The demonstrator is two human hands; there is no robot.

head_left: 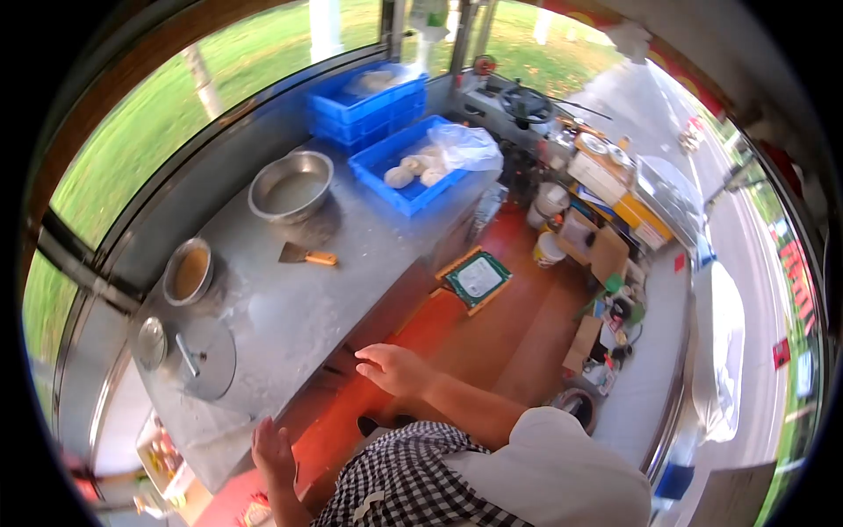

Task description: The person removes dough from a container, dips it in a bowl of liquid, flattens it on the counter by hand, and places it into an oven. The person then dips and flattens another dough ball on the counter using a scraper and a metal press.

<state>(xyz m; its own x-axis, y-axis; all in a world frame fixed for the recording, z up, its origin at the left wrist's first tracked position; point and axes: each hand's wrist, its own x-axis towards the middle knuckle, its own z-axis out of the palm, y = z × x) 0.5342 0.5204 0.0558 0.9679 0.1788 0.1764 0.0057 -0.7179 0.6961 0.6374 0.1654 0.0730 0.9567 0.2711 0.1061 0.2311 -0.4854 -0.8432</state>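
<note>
My left hand (274,452) is raised at the near edge of the steel worktable (290,307), fingers apart and nothing in it. My right hand (393,369) hovers beyond the table's front edge with its fingers stretched out, also holding nothing. On the table lies a dough scraper (307,256) with a wooden handle. Behind it stands a large steel bowl (291,187) with a little pale content. To the left are a smaller bowl (188,272) of brown content, a small metal dish (153,343) and a round clear lid (211,358).
A blue crate (408,171) holds pale dough pieces and a plastic bag (465,147); stacked blue crates (364,105) stand behind. A green-and-white packet on a wooden stool (479,277) is on the red floor. Cartons (606,250) and buckets (549,249) line the right side.
</note>
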